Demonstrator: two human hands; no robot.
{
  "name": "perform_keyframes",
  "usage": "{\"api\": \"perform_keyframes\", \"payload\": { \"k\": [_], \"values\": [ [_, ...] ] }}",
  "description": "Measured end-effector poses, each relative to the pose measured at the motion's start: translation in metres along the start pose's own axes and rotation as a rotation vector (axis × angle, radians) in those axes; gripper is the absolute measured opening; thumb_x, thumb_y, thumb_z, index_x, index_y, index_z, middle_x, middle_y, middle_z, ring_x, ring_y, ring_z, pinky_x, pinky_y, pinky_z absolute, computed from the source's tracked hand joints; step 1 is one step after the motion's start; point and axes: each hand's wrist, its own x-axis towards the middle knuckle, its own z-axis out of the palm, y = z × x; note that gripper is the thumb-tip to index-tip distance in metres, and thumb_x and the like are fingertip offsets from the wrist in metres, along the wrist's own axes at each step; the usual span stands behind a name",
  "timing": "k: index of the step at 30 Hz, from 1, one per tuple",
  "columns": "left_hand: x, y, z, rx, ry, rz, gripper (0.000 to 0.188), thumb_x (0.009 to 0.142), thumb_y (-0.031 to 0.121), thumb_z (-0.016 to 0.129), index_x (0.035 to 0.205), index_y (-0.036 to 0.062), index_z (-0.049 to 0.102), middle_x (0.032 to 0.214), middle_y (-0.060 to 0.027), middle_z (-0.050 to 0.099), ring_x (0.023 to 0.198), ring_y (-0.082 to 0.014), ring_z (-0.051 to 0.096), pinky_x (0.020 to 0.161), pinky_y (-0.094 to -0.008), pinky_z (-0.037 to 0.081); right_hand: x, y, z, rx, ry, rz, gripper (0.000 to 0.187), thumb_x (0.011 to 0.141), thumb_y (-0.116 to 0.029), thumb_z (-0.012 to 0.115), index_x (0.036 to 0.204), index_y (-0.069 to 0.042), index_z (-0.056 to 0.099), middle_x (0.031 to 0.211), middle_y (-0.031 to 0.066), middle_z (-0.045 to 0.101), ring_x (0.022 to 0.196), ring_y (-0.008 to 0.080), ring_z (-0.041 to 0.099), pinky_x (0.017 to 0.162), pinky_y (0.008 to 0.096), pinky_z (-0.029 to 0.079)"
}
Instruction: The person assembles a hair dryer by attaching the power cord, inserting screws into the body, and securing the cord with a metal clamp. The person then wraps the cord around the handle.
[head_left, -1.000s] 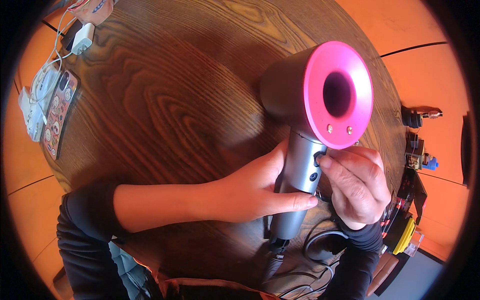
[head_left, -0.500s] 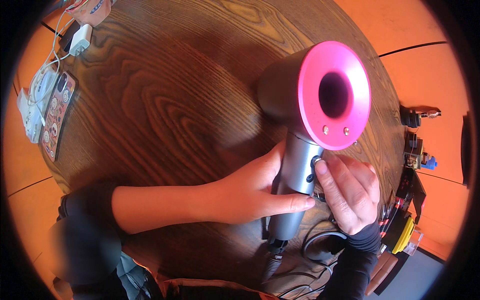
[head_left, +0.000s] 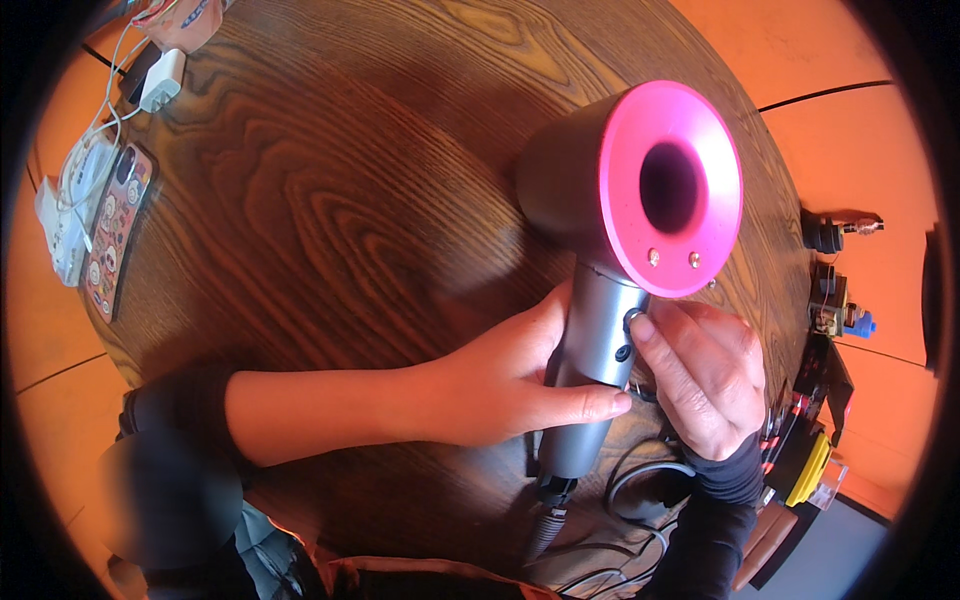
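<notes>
Upright over the table is a hair dryer (head_left: 605,325) with a dark grey head, a bright pink ring round its round opening and a silvery grey handle. My left hand (head_left: 490,395) wraps round the handle from the left, its thumb lying across the front. On the handle's right side my right hand (head_left: 710,375) has its fingers curled together, one fingertip on the upper round black button (head_left: 633,318). A second round button (head_left: 623,353) shows just below it. Part of the right hand's grip is hidden. A ribbed cord (head_left: 547,530) runs down from the handle's base.
Below the handle the dark cable (head_left: 640,475) loops over the wooden table (head_left: 330,220). At the left edge lie a phone in a patterned case (head_left: 118,230), white cables and a white charger (head_left: 162,80). Small tools and a yellow item (head_left: 810,470) stand at the right.
My right hand has shifted very slightly to the right and down, its fingertip still at the upper button. The hair dryer and my left hand have hardly moved.
</notes>
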Motion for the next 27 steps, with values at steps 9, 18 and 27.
{"api": "perform_keyframes", "payload": {
  "k": [9, 18, 27],
  "values": [
    [0.000, 0.002, 0.000, 0.037, 0.030, -0.007, 0.070, 0.085, 0.001, 0.061, 0.140, 0.0071, 0.017, 0.120, -0.0079, 0.045, 0.113, -0.0168, 0.048, 0.095, -0.0343, 0.043, -0.001, 0.001, 0.001, 0.042, -0.004, 0.034, 0.040, 0.058, -0.005, 0.069, 0.097, 0.004, 0.068, 0.097, 0.0115, 0.063, 0.085, 0.0210, 0.060, 0.064, 0.0274, 0.050],
    [-0.001, 0.004, -0.002, 0.022, 0.038, -0.035, 0.072, 0.083, 0.009, 0.066, 0.138, 0.0061, 0.019, 0.116, -0.0093, 0.047, 0.109, -0.0152, 0.049, 0.093, -0.0345, 0.043, -0.007, 0.010, -0.005, 0.254, 0.138, 0.144, 0.043, 0.059, -0.003, 0.071, 0.102, 0.001, 0.068, 0.098, 0.0108, 0.064, 0.086, 0.0231, 0.062, 0.068, 0.0294, 0.052],
    [-0.004, 0.001, -0.007, 0.018, 0.226, 0.072, 0.054, 0.085, 0.031, 0.057, 0.125, 0.0015, 0.034, 0.102, -0.0203, 0.057, 0.095, -0.0351, 0.062, 0.088, -0.0500, 0.049, -0.037, 0.067, -0.036, 0.105, 0.320, 0.586, 0.014, 0.079, 0.007, 0.060, 0.091, 0.005, 0.067, 0.084, 0.0124, 0.066, 0.075, 0.0185, 0.061, 0.068, 0.0262, 0.047]
  ]
}}
